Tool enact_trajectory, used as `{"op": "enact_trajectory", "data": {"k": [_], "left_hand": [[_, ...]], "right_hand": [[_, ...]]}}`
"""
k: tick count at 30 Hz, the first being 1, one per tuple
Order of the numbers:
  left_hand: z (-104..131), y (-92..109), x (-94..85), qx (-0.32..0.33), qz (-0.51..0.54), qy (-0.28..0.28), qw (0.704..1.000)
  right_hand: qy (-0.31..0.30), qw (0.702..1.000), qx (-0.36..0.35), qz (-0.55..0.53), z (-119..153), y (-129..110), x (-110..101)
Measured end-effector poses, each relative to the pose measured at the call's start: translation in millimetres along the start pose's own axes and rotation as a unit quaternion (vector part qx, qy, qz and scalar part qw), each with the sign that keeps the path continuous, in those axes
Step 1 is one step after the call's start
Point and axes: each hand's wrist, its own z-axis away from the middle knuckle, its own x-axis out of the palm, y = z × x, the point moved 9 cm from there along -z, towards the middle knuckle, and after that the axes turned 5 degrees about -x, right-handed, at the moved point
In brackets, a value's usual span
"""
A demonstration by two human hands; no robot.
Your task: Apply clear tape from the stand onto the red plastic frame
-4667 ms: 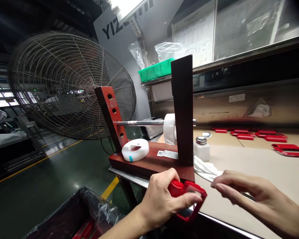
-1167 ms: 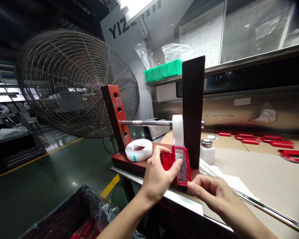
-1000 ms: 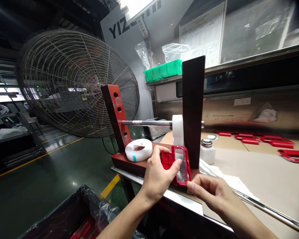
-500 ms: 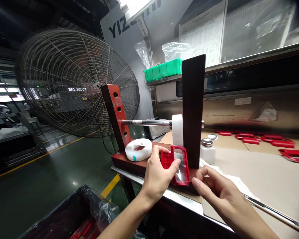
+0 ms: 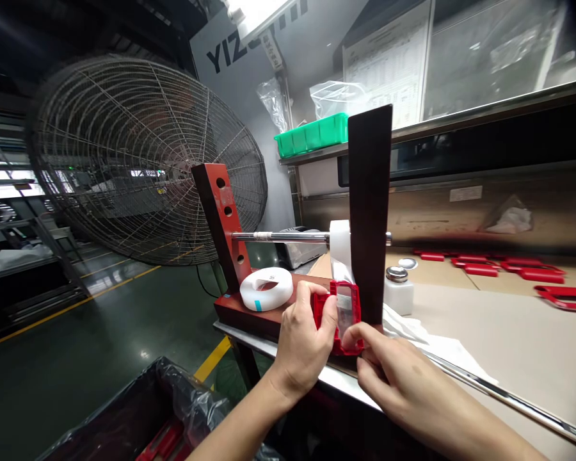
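My left hand [image 5: 301, 342] is closed around the left side of a red plastic frame [image 5: 357, 301], its thumb lying across the front. Within the frame shows a clear, shiny film or window [image 5: 344, 308]. At the frame's lower edge, my right hand [image 5: 396, 371] has its fingertips bent onto the red plastic and the bottom of the clear area. Just behind, a roll of clear film [image 5: 340, 238] hangs on a metal rod [image 5: 297, 237], and its loose tail runs down to the frame's top. Beside my left hand lies a second white roll [image 5: 252, 296] on the wooden stand's base.
A dark upright board [image 5: 370, 211] stands close behind my hands. To the right are a white pump bottle [image 5: 399, 296], white cloth, a metal rod [image 5: 509, 394] and several red frames [image 5: 561, 299]. A lined bin [image 5: 192, 390] stands below left; a large fan [image 5: 148, 160] rises behind.
My right hand has moved left from beside the frame onto its lower edge. The film tail now hangs down to the frame's top. My left hand keeps its hold.
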Motion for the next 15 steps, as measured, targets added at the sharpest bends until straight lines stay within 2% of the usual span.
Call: {"op": "enact_trajectory", "data": {"k": [3,5,9,15], "left_hand": [[1,-2,1.5,0.005,-0.004,-0.002,1.0],[1,-3,1.4,0.004,-0.006,-0.001,1.0],[1,-2,0.0,0.007,-0.004,0.001,1.0],[1,-9,1.0,0.003,0.02,0.0,1.0]], "right_hand": [[0.001,1.0,-0.011,0.023,0,0,0],[0.01,0.996,-0.03,0.087,2,-1,-2],[0.046,0.965,-0.08,0.246,3,-5,-4],[0.103,0.93,-0.148,0.319,5,-16,-5]]}}
